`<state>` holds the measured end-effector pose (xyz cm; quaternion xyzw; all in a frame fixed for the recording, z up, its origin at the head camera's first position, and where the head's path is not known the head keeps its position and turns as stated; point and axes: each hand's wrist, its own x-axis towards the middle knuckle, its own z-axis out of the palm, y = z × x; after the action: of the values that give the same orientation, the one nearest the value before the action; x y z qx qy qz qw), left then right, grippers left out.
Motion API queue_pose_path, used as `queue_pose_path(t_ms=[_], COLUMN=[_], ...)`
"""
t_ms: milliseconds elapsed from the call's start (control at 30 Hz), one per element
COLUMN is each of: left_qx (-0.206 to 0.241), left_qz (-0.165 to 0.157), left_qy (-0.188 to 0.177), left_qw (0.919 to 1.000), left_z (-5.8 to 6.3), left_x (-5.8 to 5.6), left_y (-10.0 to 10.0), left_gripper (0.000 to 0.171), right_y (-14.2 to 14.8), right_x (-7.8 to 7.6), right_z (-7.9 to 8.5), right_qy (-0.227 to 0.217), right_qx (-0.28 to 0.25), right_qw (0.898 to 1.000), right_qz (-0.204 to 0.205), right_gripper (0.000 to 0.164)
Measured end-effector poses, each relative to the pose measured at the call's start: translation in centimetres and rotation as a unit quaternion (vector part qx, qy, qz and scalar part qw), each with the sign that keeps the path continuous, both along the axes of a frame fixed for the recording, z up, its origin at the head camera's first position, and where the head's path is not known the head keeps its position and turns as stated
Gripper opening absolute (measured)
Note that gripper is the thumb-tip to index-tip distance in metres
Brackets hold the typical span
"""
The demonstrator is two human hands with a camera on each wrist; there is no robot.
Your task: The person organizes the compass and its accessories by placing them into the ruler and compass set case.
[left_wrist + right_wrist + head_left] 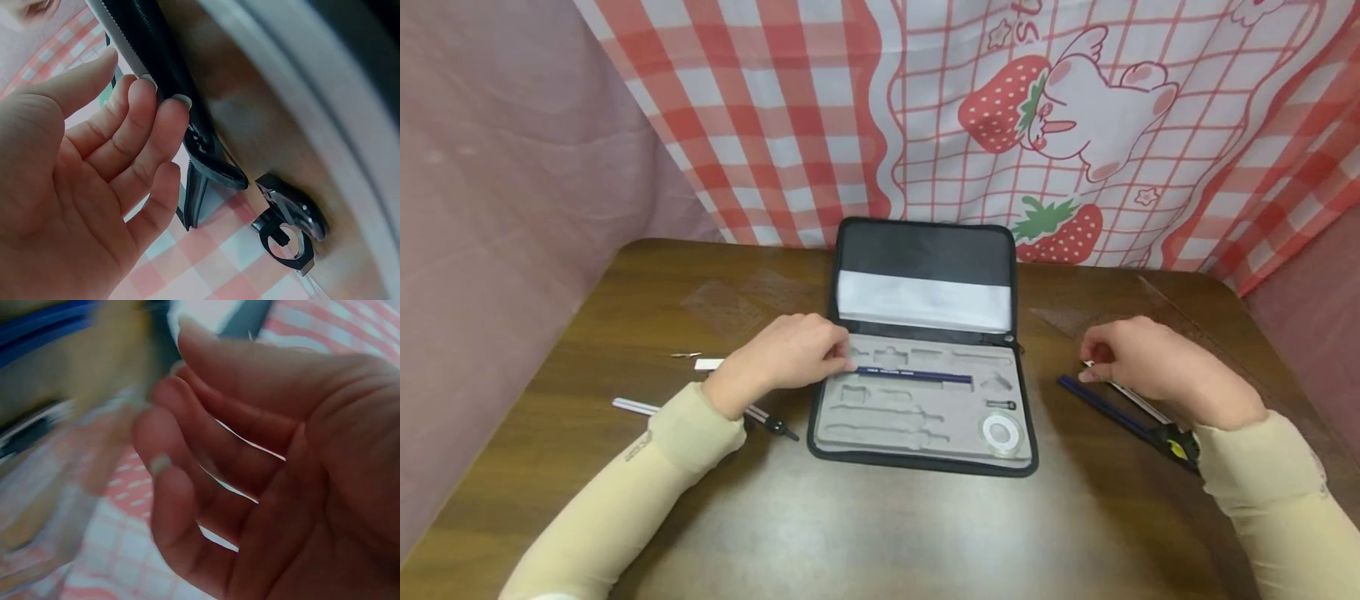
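Pale sleeves [617, 492] come closest to the camera, at the near left and near right. Between and beyond them, a black zip case [925, 250] lies open on the wooden table [895, 542], a dark blue stick with pale lettering [917, 375] lying across its grey moulded tray [958, 408]. The left hand [782, 358] is at the stick's left end, fingers loosely bent and thumb apart; no firm hold is evident. The right hand [1150, 362], its thumb and fingers narrowly parted, is over the far end of a thin silver stick [1138, 403], beside another blue stick [1101, 406]; whether it pinches anything cannot be determined. A round white disc [1000, 433] sits in the tray's near right corner. As judged, the step in hand is setting the lettered stick at its place in the tray; the next move calls for a light, level press at left and a sure pinch at right. The left forearm covers parts of a pale rod [636, 406] and a black-tipped instrument [775, 423]; the right sleeve cuts off a black and yellow-green fitting [1178, 448]. Clear plastic sheets [722, 304] at far left are faint. The right wrist view is blurred, and the stick's lettering cannot be read.
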<state>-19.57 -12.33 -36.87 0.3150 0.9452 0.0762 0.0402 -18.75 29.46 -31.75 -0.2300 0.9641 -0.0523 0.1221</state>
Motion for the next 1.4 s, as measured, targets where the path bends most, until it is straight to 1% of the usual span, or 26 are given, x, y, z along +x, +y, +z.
queue_pose_path(t_ms=[67,167,267,367,500,633,833,933,1133,1233,1333,1400], left_qx=[-0.001,-0.001,0.006,0.012,0.019,0.022,0.022,0.020,0.026,0.027,0.022,0.022], left_qz=[0.005,0.008,0.008,0.012,0.012,0.008,0.009,0.009,0.009,0.006,0.005,0.005], left_qy=[-0.003,-0.008,-0.013,-0.022,-0.039,-0.044,-0.048,-0.052,-0.067,-0.072,-0.073,-0.075], left_qw=[1.0000,0.9999,0.9999,0.9996,0.9990,0.9988,0.9986,0.9984,0.9974,0.9971,0.9971,0.9969], left_z=[0.1,0.2,0.3,0.3,0.2,0.2,0.2,0.1,0.3,0.3,0.4,0.4], left_x=[0.0,0.1,0.2,0.4,0.4,0.3,0.3,0.2,0.2,0.2,0.2,0.1], left_y=[-0.1,-0.2,-0.3,-0.4,-0.5,-0.3,-0.2,-0.1,0.0,-0.1,0.0,0.1], left_gripper=[0.022,0.023,0.022,0.021,0.020,0.020,0.020,0.020,0.019,0.019,0.020,0.020], right_y=[1.1,2.4,3.1,3.3,3.4,3.4,3.4,3.6,3.2,1.7,-0.8,-2.7], right_x=[0.2,0.4,0.4,0.2,-0.1,0.0,0.1,0.3,0.9,1.1,1.4,1.5], right_z=[-0.8,-1.8,-2.5,-2.9,-3.2,-3.3,-3.3,-3.2,-2.1,-1.4,-1.0,-1.1], right_qy=[-0.042,-0.076,-0.081,-0.079,-0.095,-0.121,-0.129,-0.116,-0.044,-0.013,0.026,0.055], right_qx=[0.015,0.032,0.041,0.037,0.024,0.006,-0.028,-0.021,-0.006,-0.013,-0.020,-0.026], right_qw=[0.999,0.997,0.996,0.996,0.995,0.992,0.991,0.993,0.999,1.000,0.999,0.997], right_qz=[-0.003,-0.005,-0.010,-0.008,-0.007,-0.015,-0.022,-0.017,0.007,0.019,0.034,0.044], right_gripper=[0.025,0.033,0.035,0.034,0.032,0.033,0.037,0.036,0.030,0.023,0.016,0.016])
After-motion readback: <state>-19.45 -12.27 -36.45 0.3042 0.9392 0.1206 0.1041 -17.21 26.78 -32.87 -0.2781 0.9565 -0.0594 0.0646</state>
